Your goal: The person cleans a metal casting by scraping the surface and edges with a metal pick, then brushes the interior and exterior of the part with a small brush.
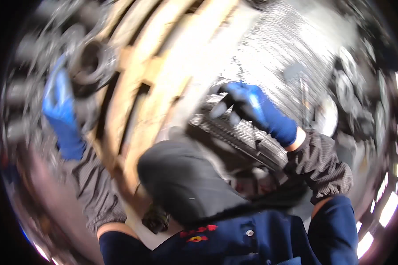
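Head view, stock as I see it from beside the person, much of it smeared by blur.
Item: left hand [61, 99], blue glove, set against the left flank of a hollow round metal part [85, 73]; whether this grip is closed on the part or only touches it, I cannot tell.
Item: the same metal part, round mouth facing up, standing just past the left edge of the pallet, more blurred grey metal parts [22, 90] crowding its outer side.
Item: right hand [252, 106], blue glove with dark fingers, reaching inward; grip fairly wide, fingers bent and apart, only air showing between them.
Item: silvery textured surface [281, 51], beyond and to the right of the right hand; its ridged near edge [241, 137] slants below the fingers, contact unclear.
Item: wooden pallet [172, 66], pale slats with long dark gaps, running between the two hands, which stand well apart with open room across the slats.
Item: round metal pieces [347, 90], bunched along the right side, bounding the space there.
Item: grey-clad knee [177, 176], near the pallet's lower right edge, narrowing the room between the forearms
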Available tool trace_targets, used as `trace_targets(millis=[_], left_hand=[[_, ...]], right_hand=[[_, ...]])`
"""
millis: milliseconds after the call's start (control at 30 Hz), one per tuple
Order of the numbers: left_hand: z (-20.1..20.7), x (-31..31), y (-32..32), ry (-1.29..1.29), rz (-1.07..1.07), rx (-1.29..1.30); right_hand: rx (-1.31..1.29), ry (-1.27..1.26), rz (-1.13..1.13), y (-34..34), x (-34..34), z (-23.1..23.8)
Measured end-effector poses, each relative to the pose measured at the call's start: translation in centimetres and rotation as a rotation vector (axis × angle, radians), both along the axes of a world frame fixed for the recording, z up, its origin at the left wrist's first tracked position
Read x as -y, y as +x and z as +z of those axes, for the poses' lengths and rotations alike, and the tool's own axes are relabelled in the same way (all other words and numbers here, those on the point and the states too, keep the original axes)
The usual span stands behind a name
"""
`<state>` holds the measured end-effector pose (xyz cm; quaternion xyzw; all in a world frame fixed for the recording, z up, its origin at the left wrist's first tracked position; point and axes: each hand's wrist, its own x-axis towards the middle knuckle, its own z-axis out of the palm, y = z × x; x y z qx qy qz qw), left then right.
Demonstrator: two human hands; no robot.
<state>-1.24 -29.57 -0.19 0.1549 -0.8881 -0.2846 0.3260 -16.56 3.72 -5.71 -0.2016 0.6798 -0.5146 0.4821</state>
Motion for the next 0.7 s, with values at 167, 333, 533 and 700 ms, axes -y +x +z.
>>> trace_targets(millis=[167, 333, 533, 700], left_hand=[[0.6, -11.8, -7.1, 0.208, -0.280, 0.000], [-0.6, -25.1, -10.0, 0.082, -0.742, 0.716], [-7.1, -27.6, -2.9, -0.131, -0.737, 1.523], [-11.5, -33.4, 2.4, 0.967, 0.070, 1.475]], right_hand=[[0.394, 0.152, -0.318, 6.6, -16.2, 5.0], [0.386, -0.004, -0.757, 11.6, -27.1, 1.4], [0.258, 0.115, -0.987, 13.7, -29.7, -8.6], [0.072, 0.264, -0.643, 15.7, -27.2, -9.6]])
